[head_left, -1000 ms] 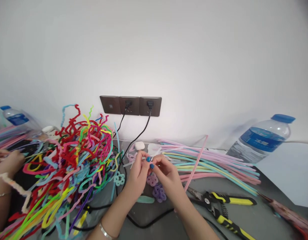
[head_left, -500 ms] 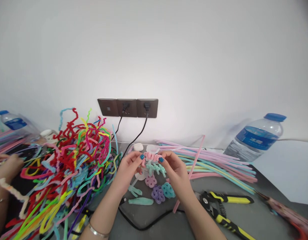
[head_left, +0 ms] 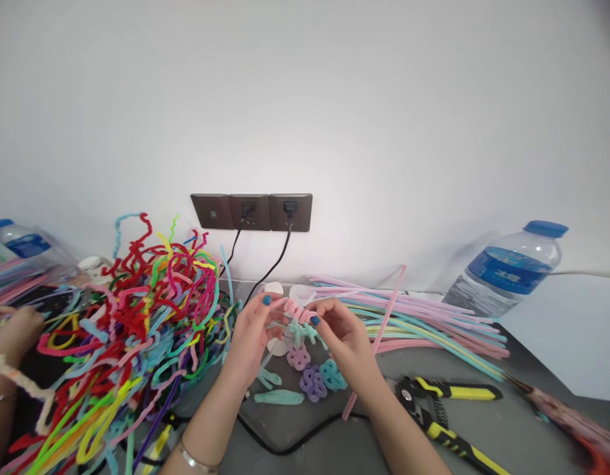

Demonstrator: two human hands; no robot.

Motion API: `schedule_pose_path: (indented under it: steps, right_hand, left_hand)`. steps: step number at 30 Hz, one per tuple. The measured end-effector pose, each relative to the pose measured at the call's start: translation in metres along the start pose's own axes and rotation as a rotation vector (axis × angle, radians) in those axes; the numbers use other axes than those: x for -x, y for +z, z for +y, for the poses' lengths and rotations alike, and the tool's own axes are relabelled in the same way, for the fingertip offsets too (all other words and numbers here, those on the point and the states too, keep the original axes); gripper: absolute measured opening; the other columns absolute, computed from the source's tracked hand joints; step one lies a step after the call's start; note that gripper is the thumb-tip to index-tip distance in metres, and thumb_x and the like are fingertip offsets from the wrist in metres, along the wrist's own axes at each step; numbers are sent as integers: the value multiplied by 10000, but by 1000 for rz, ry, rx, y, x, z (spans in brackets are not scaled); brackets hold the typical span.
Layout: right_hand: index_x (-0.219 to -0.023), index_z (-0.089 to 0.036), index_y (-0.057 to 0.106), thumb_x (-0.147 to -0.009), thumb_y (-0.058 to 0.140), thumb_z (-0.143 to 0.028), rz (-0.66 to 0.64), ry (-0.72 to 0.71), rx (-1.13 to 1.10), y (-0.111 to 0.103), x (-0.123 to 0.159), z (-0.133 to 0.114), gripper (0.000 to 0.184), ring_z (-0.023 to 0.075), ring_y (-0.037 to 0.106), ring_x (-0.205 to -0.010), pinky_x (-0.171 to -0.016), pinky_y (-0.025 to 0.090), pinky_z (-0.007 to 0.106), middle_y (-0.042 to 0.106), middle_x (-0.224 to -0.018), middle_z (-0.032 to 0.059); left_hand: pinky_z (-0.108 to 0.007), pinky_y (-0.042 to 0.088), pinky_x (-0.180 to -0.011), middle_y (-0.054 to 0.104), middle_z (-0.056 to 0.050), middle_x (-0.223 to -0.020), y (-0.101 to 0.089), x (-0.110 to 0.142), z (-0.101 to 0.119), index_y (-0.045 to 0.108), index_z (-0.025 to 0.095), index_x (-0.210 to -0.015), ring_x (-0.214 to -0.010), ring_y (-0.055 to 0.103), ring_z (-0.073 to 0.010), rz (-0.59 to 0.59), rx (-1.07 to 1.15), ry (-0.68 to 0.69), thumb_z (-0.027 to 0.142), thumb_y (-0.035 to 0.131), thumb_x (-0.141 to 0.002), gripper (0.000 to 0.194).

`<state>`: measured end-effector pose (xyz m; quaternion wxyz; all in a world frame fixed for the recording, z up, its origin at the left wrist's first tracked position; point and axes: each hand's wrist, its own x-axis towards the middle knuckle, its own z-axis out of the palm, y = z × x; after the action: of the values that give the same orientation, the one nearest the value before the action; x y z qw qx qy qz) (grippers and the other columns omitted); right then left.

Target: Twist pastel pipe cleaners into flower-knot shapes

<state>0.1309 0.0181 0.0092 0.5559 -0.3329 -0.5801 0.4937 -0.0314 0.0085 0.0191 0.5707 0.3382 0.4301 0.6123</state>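
A coiled pink pipe cleaner (head_left: 298, 311) is stretched between my two hands above the table. My left hand (head_left: 254, 328) pinches its loose left end between thumb and finger. At the coil's right end, my right hand (head_left: 338, 328) grips it with thumb and fingertips. Just below lies a mint-green twisted pipe cleaner piece (head_left: 301, 334), partly hidden by the hands. Nearer to me rest a pink flower (head_left: 298, 357), a purple flower (head_left: 313, 384) and a turquoise flower (head_left: 333, 375), all of looped pipe cleaner. A folded mint bundle (head_left: 278, 397) lies left of them.
A tangled heap of coloured pipe cleaners (head_left: 151, 330) fills the left side, beside another person's hand (head_left: 20, 330). Straight pastel pipe cleaners (head_left: 424, 320) lie behind on the right. Yellow-black pliers (head_left: 434, 402), a water bottle (head_left: 513, 267) and a black cable (head_left: 280, 451) are around.
The left end of the pink coil has been drawn up and outward by my left hand, and the coil now tilts down to the right. My right hand has shifted slightly left.
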Motion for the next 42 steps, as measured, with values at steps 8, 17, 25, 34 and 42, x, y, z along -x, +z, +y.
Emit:
schedule_pose_path:
  steps: [8,17,25,34,42]
  right_hand:
    - [-804,-229,527,-892,559,-285,-14,-49,62,-6,0,0,109,194,585,-834,-742,456,289,620,-862,46]
    - [-818,-225,549,-909,536,-242,-53,-120,151,-8,0,-1,94,200,585,-855,-748,462,291,613,-881,54]
    - [-838,-219,569,-912,576,-288,10,-89,-6,1,1,5,101,187,637,-813,-712,512,289,661,-899,62]
    - [-759,-204,594,-829,687,-319,38,11,-138,1,-1,7,163,184,658,-785,-692,517,279,701,-829,51]
    - [-779,-199,639,-825,697,-298,107,-16,-144,0,0,7,123,153,629,-708,-640,509,251,680,-771,30]
  left_hand:
    - [-186,456,-517,591,14,-718,-4,1,1,681,162,-850,-599,543,-92,2,-26,-57,368,846,-631,344]
    - [-189,461,-519,653,-21,-756,0,3,-1,763,172,-901,-601,548,-97,-118,-183,7,321,825,-666,285]
    - [-235,517,-625,710,-45,-721,5,2,-9,777,158,-829,-631,609,-130,-140,-184,66,341,784,-712,216]
    - [-258,541,-730,743,-60,-872,1,5,-7,702,178,-992,-791,690,-172,-131,-311,211,284,686,-802,218]
    - [-232,555,-643,734,-28,-801,7,8,-4,600,183,-973,-644,669,-125,-176,-247,176,258,699,-786,225]
